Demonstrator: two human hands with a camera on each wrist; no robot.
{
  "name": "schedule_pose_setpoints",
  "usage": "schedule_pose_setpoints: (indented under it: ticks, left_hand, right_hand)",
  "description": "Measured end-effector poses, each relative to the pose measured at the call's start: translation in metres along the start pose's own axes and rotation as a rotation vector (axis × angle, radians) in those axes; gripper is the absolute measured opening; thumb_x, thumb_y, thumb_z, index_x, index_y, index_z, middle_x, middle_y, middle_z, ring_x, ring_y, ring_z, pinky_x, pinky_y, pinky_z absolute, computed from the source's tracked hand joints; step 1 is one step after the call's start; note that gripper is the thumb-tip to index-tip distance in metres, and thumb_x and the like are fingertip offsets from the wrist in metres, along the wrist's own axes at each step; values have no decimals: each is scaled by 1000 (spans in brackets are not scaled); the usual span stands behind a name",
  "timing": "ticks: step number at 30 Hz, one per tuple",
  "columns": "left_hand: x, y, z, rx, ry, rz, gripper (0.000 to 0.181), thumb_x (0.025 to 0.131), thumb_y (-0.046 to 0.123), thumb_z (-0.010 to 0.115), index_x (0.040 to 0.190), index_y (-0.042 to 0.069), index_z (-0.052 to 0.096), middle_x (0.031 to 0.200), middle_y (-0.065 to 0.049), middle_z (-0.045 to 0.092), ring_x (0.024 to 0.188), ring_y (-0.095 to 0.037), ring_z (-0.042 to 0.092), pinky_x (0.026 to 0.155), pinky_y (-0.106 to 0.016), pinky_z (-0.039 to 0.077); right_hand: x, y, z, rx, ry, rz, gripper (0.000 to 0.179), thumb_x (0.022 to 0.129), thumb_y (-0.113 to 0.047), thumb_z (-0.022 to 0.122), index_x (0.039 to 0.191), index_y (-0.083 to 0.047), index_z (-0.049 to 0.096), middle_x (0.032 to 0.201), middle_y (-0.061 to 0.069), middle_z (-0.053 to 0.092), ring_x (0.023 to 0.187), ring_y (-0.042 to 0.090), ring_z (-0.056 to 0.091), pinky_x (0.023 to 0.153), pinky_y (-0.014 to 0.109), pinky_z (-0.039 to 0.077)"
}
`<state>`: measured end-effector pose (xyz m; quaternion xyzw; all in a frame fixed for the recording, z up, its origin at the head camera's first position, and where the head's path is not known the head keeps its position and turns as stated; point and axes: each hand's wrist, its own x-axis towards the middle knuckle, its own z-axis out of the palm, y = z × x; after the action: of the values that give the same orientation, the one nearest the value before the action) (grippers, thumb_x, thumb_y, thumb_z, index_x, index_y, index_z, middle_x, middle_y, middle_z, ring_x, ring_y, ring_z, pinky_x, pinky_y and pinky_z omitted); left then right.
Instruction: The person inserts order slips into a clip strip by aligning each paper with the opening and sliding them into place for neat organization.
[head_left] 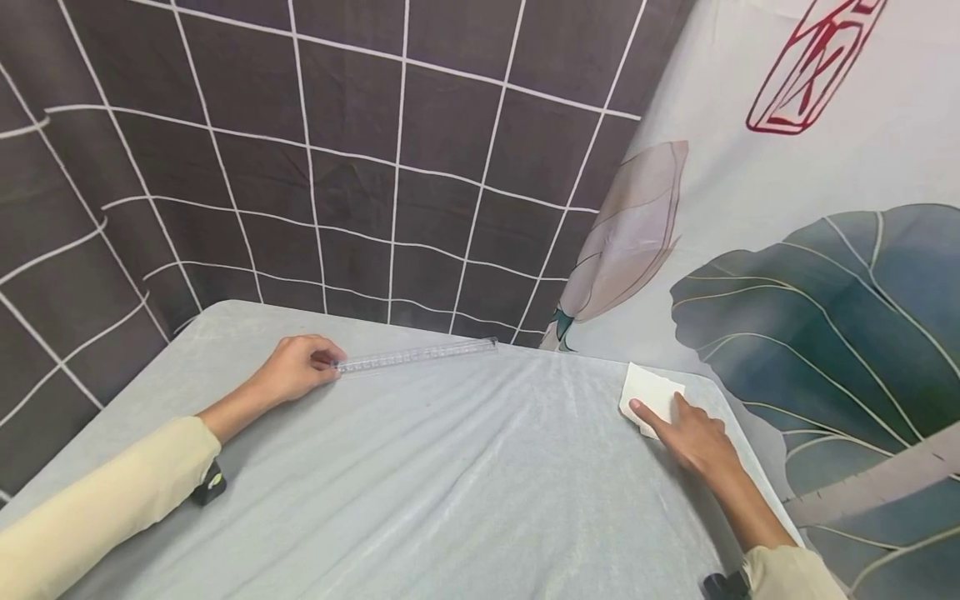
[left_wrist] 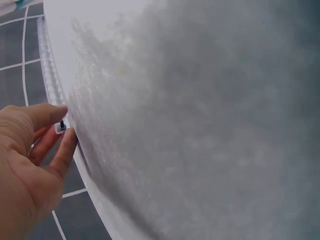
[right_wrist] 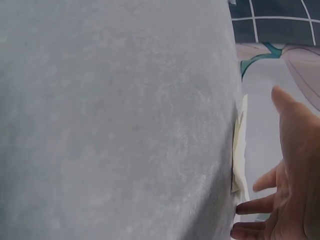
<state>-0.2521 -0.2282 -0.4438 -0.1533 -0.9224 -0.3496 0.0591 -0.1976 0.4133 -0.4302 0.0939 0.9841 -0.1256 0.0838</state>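
Observation:
My left hand (head_left: 300,368) pinches the near end of a long clear plastic tube (head_left: 416,356) between thumb and fingers. The tube slants up to the right across the back of the table, and its far tip looks dark. In the left wrist view, the pinched end (left_wrist: 60,127) shows white and dark between the fingertips. Over at the right, a folded white tissue (head_left: 649,394) lies flat near the table's edge. My right hand (head_left: 697,437) is at its near side, thumb and fingers spread; in the right wrist view the thumb stands clear of the tissue (right_wrist: 240,150).
A pale grey cloth (head_left: 450,483) with soft creases covers the table. Behind it hangs a dark curtain (head_left: 360,200) with a white grid. On the right is a white curtain (head_left: 720,183) printed with leaves and a red mark.

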Motion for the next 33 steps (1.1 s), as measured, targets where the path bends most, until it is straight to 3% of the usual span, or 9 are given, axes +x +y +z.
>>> schedule_pose_setpoints:
  ticks: [9, 20, 28, 33]
  left_hand:
    - [4, -1, 2, -10, -3, -9, 25, 86, -4, 85, 111, -4, 84, 115, -25, 81, 104, -42, 82, 93, -56, 66]
    - [6, 0, 1, -38, -26, -38, 32, 83, -8, 79, 115, -5, 83, 117, -25, 81, 107, -45, 82, 97, -57, 66]
    - [10, 1, -2, -39, -67, -38, 34, 83, -9, 79, 117, -5, 83, 116, -26, 82, 105, -42, 81, 95, -55, 66]
    - [15, 1, -2, -32, -92, -52, 35, 82, -9, 79, 116, -3, 84, 115, -23, 83, 101, -34, 81, 89, -44, 65]
  right_hand:
    - [5, -3, 3, 53, 91, 68, 114, 106, -76, 49, 153, 28, 39, 142, 56, 42, 129, 69, 42, 101, 75, 44]
    - [12, 3, 3, 75, 108, 52, 93, 106, -55, 66, 141, 29, 49, 129, 55, 46, 122, 68, 43, 99, 74, 43]
    - [20, 6, -1, 128, 85, 48, 94, 104, -45, 72, 150, 30, 39, 141, 59, 45, 131, 72, 48, 108, 74, 47]
    - [22, 7, -5, 202, 69, 36, 97, 102, -39, 77, 156, 29, 33, 154, 57, 42, 142, 71, 48, 117, 74, 47]
